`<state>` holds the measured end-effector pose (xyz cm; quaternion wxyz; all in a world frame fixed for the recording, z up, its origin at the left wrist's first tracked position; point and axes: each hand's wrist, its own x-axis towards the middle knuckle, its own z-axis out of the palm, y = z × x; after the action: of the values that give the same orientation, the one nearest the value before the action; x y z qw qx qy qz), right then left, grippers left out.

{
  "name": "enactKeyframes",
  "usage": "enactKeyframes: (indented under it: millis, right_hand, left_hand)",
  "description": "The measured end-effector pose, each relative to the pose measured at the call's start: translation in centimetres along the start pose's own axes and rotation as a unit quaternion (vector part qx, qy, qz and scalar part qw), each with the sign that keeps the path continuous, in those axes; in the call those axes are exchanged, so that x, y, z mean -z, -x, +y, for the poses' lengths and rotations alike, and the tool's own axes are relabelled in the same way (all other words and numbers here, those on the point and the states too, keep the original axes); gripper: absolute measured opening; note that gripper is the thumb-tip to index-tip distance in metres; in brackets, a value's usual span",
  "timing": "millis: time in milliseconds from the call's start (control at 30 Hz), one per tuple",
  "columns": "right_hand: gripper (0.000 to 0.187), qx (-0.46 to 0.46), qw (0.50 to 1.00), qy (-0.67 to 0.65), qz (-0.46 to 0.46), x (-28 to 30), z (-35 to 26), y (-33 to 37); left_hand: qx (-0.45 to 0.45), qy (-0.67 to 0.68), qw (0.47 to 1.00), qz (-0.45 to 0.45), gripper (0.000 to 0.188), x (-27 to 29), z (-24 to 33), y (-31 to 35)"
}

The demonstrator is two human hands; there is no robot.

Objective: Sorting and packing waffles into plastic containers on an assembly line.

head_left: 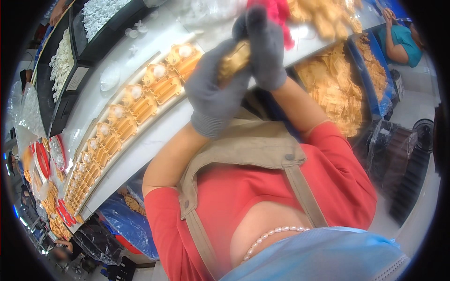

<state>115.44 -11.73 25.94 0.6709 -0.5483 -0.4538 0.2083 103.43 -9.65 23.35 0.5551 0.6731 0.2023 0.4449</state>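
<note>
Both my hands wear grey gloves and meet above the near edge of the white table. My left hand (213,91) is closed round a yellow-tan plastic part (235,60), which it mostly hides. Pressed against the other side of that part is my right hand (266,54), its fingers raised and partly smeared by motion. Left of my hands runs a long row of tan animal-shaped plastic shells (123,129), lined up on a pale strip. Whitish round pieces (136,92) sit in the upper ends of the shells.
Black bins (77,61) of small white parts stand far left. A magenta item (279,18) and loose tan parts (323,16) lie beyond my right hand. A bin of tan pieces (335,89) is at right. A person in teal (404,44) sits far right.
</note>
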Motion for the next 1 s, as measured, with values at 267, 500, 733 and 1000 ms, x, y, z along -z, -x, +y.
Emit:
enactKeyframes:
  millis: [267, 500, 733, 1000]
  right_hand:
    - [0.050, -0.176, 0.971, -0.047, -0.153, 2.4, 0.4, -2.3]
    - [0.059, -0.030, 0.999, -0.011, -0.022, -0.6, 1.4, 0.9]
    - [0.055, -0.018, 0.989, -0.135, -0.048, -1.0, 1.5, 2.8]
    - [0.063, 0.048, 0.987, -0.069, -0.136, 0.8, 1.3, 3.2]
  left_hand:
    - [0.044, 0.055, 0.997, -0.003, 0.040, 0.7, 0.6, -0.9]
    - [0.098, 0.259, 0.960, 0.041, 0.051, 2.3, 1.2, -1.3]
    - [0.151, 0.325, 0.931, 0.067, 0.056, 2.1, 2.3, -1.2]
    - [0.131, 0.231, 0.964, -0.011, 0.059, 3.1, 1.9, 0.0]
